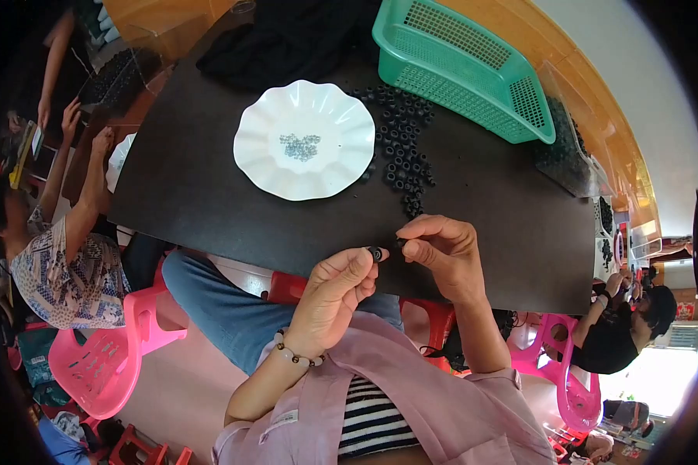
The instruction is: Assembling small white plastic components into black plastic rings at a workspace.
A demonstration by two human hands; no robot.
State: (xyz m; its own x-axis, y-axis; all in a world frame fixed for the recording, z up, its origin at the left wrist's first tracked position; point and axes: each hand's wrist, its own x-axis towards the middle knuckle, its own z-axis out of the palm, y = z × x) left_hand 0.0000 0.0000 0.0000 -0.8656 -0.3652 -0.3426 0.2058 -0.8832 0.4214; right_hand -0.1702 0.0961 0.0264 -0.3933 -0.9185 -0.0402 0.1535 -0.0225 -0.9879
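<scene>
My left hand is closed in a pinch on a small black ring-shaped part, its round opening turned upward. Close on its right, my right hand pinches a small dark piece between thumb and fingertips; its kind is too small to make out. The two hands are a little apart, over the table's near edge. Beyond them lies a loose spread of small black hollow parts. To its left, a white wavy-rimmed plate holds a cluster of tiny clear pieces.
A green plastic basket stands on the dark table at the far right, beside a clear bin of black parts. Black cloth lies at the back. People sit at left and right, near pink chairs.
</scene>
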